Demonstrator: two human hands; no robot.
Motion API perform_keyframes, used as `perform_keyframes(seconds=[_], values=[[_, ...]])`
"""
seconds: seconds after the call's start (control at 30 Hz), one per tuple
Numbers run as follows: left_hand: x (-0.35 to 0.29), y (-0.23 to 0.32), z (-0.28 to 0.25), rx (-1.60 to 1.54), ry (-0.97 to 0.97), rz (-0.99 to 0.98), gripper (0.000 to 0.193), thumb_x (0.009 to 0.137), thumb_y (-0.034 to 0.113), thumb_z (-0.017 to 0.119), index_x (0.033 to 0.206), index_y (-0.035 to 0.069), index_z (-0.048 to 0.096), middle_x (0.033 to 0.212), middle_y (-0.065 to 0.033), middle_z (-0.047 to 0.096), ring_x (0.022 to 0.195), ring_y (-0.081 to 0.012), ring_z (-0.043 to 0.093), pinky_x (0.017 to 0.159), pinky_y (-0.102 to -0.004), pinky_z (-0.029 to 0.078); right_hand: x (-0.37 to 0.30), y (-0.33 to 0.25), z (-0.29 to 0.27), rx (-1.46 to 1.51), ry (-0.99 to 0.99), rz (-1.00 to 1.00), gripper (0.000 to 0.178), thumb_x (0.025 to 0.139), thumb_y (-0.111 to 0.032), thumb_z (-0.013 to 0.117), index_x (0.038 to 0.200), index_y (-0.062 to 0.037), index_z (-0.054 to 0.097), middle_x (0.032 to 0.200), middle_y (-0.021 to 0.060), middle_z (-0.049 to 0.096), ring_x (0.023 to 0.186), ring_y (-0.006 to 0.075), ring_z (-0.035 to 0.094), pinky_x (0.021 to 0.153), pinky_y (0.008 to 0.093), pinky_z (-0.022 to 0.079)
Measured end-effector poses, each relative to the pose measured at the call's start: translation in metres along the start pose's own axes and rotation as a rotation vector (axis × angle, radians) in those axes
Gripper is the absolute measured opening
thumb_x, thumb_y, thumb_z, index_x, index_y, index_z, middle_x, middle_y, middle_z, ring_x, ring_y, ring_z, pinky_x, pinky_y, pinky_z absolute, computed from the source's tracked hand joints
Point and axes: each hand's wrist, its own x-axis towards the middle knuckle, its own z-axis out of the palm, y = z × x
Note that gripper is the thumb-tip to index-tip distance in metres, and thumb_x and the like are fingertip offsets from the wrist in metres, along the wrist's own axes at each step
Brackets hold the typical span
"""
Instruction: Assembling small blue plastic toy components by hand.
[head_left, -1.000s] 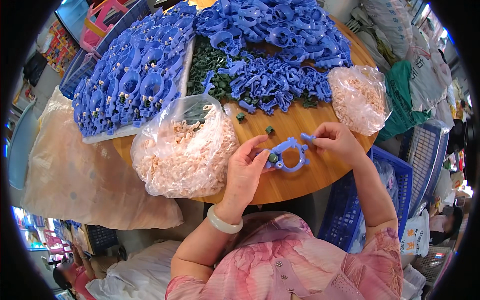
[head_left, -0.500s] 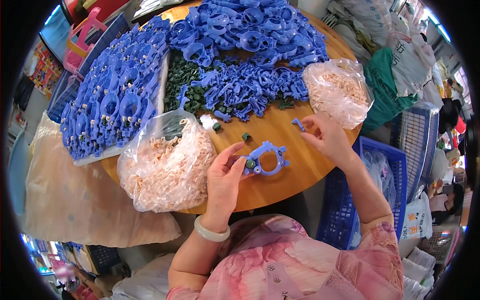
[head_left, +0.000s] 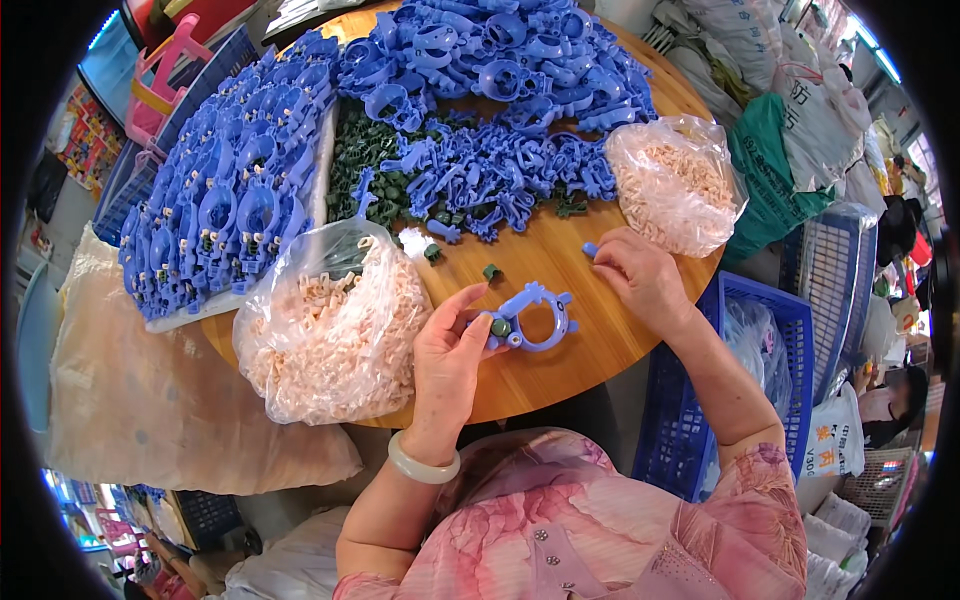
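Holding a blue ring-shaped plastic part (head_left: 535, 318) over the near edge of the round wooden worktop (head_left: 560, 265), our left hand (head_left: 448, 362) has its grip clenched on the part's left end, where a small green piece (head_left: 501, 326) sits against it. Our right hand (head_left: 640, 278) rests on the worktop just to the right, its fingertips pinched on a small blue piece (head_left: 590, 249). Two loose green pieces (head_left: 490, 271) lie on the wood just beyond the ring. Left of our left hand a clear bag of pale pinkish small parts (head_left: 335, 330) bulges over the worktop's edge, and a second such bag (head_left: 675, 185) sits at the far right. Farther off lie a heap of dark green pieces (head_left: 375, 165) and piles of blue parts (head_left: 500, 90), with assembled blue rings stacked in rows (head_left: 220, 200) at far left. A blue plastic crate (head_left: 770, 370) stands beside our right arm.
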Motion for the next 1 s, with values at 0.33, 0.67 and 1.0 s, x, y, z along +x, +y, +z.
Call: perform_keyframes(seconds=[0.33, 0.67, 1.0], values=[[0.002, 0.0, -0.001, -0.022, -0.006, -0.005, 0.03, 0.092, 0.003, 0.05, 0.122, -0.003, 0.051, 0.093, -0.0072, 0.062, 0.083, -0.0141, 0.064, 0.075, -0.0304, 0.057, -0.002, -0.031, -0.009, 0.27, 0.064, 0.24, 0.018, 0.074, -0.002, 0.068, 0.091, -0.0049, 0.065, 0.088, 0.0082, 0.064, 0.079, 0.0244, 0.062, 0.068, 0.0323, 0.049], [0.002, -0.003, 0.0, -0.069, 0.023, 0.002, 0.029, 0.092, 0.001, 0.051, 0.12, -0.002, 0.054, 0.092, -0.0053, 0.062, 0.082, -0.0121, 0.063, 0.075, -0.0282, 0.056, -0.009, -0.088, -0.003, 0.221, 0.065, -0.193, 0.028, 0.066, -0.001, 0.074, 0.092, -0.0087, 0.067, 0.087, 0.0047, 0.065, 0.079, 0.0246, 0.059, 0.068, 0.0335, 0.048], [0.0, -0.004, -0.001, -0.043, 0.023, -0.003, 0.029, 0.091, 0.003, 0.053, 0.12, 0.0, 0.054, 0.092, -0.0044, 0.061, 0.081, -0.0098, 0.062, 0.072, -0.0235, 0.054, -0.005, -0.098, 0.005, 0.16, 0.028, -0.153, 0.026, 0.068, -0.002, 0.071, 0.093, -0.0095, 0.067, 0.085, 0.006, 0.064, 0.078, 0.0252, 0.059, 0.069, 0.0349, 0.046]])
